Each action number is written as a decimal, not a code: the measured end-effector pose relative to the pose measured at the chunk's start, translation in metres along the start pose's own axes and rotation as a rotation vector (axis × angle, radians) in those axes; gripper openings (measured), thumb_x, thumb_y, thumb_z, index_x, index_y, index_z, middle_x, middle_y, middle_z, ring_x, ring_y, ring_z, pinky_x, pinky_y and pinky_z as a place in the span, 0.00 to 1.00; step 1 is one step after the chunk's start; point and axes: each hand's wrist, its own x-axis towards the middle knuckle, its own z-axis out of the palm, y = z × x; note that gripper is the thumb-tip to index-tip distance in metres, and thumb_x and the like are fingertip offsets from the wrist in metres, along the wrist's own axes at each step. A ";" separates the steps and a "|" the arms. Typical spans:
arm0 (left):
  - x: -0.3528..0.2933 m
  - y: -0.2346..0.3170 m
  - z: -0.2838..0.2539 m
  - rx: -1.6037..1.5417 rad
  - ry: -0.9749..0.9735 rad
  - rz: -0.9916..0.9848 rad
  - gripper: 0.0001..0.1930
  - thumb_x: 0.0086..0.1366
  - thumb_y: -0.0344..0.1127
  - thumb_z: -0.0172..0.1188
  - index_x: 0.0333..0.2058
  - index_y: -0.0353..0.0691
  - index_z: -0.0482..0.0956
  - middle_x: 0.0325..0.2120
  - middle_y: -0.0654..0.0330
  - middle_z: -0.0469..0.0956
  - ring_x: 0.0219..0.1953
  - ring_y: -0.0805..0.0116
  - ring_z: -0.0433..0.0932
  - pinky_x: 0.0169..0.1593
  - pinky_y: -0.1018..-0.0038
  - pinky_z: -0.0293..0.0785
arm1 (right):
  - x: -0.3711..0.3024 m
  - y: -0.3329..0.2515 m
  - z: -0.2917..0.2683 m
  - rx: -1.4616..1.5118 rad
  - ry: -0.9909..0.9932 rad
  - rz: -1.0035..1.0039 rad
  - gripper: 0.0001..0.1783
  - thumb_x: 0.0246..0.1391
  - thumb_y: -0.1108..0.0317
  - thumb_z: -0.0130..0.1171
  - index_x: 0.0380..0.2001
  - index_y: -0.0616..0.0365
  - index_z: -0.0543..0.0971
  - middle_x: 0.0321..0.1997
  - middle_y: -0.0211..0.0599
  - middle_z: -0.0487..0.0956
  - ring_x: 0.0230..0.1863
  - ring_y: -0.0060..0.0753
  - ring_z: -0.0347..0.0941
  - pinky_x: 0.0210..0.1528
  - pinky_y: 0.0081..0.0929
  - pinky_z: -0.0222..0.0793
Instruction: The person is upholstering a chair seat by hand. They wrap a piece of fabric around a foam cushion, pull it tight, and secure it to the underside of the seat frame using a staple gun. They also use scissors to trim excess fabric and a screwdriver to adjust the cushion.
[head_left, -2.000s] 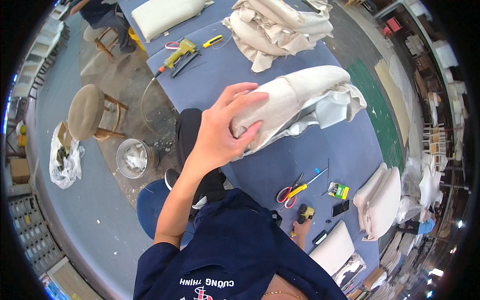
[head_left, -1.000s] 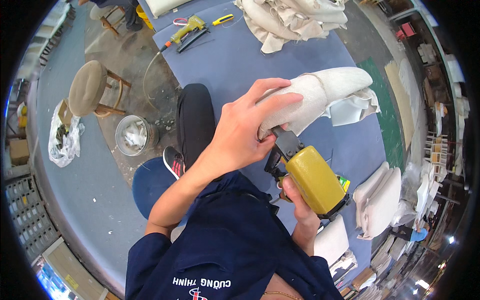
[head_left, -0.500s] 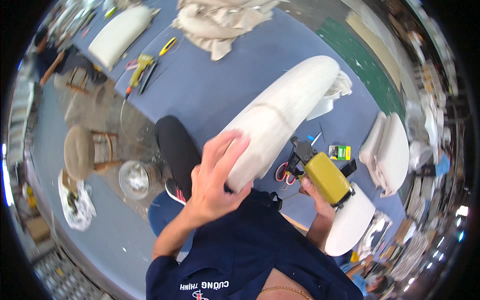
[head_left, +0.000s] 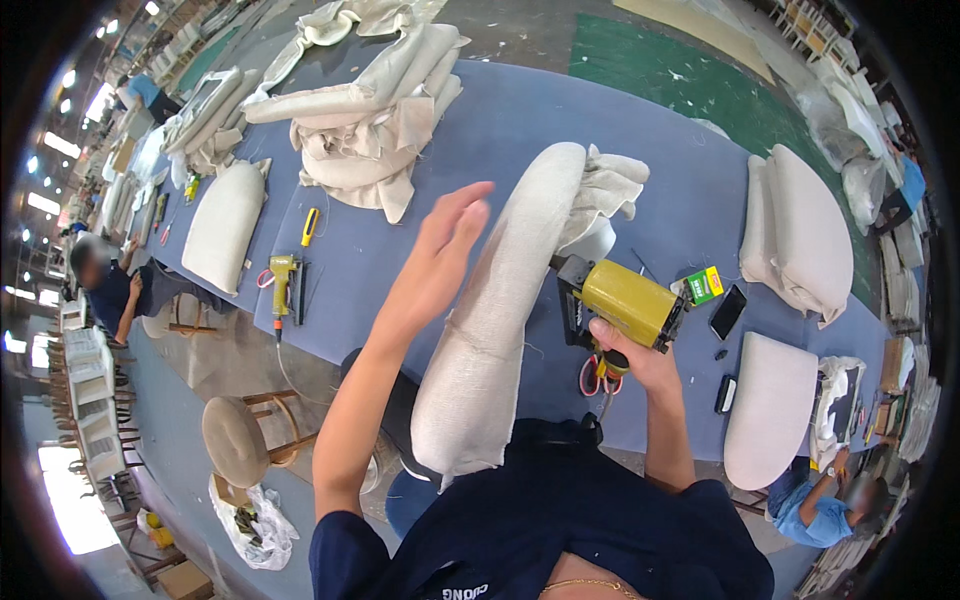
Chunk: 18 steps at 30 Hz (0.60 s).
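A long off-white upholstered cushion (head_left: 490, 310) is tilted on its edge before me, its near end at my body. Loose fabric (head_left: 605, 195) bunches along its far right side. My left hand (head_left: 440, 250) is raised just left of the cushion, fingers stretched out, holding nothing. In my right hand (head_left: 635, 355) is a yellow staple gun (head_left: 630, 300) with a black nose. The nose is close to the cushion's right side; whether it touches cannot be made out. Red-handled scissors (head_left: 603, 375) lie on the table below the gun.
On the blue table (head_left: 690, 170) lie stacked cushions (head_left: 800, 235), a single pad (head_left: 770, 410), a phone (head_left: 728, 312) and a green-yellow box (head_left: 700, 287). Left are a fabric pile (head_left: 365, 130), a yellow cutter (head_left: 310, 227) and another air gun (head_left: 284, 285). A stool (head_left: 235, 440) stands lower left. Other people sit at both sides.
My left hand has come off the cushion and moved up to its left. The cushion is steeper and closer to me. The staple gun has turned and moved up toward the cushion's right side.
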 end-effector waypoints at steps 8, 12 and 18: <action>0.027 -0.004 -0.046 0.013 -0.119 -0.345 0.39 0.76 0.63 0.38 0.69 0.33 0.61 0.68 0.54 0.64 0.68 0.64 0.63 0.71 0.72 0.53 | 0.060 0.017 0.069 0.054 -0.125 -0.150 0.19 0.56 0.65 0.69 0.49 0.60 0.82 0.45 0.36 0.84 0.46 0.29 0.80 0.50 0.28 0.73; 0.004 0.003 -0.073 0.625 0.010 -0.182 0.35 0.77 0.60 0.37 0.71 0.39 0.55 0.69 0.44 0.61 0.71 0.48 0.59 0.71 0.61 0.53 | 0.098 0.035 0.117 -0.074 -0.050 -0.492 0.17 0.55 0.65 0.69 0.47 0.58 0.82 0.44 0.35 0.85 0.46 0.30 0.81 0.52 0.30 0.72; -0.012 0.000 -0.062 1.185 0.197 0.022 0.27 0.74 0.40 0.51 0.67 0.40 0.58 0.54 0.33 0.71 0.39 0.31 0.79 0.41 0.45 0.75 | 0.111 -0.014 0.129 0.133 -0.214 -0.310 0.21 0.53 0.64 0.72 0.46 0.63 0.80 0.43 0.37 0.84 0.44 0.30 0.80 0.53 0.29 0.72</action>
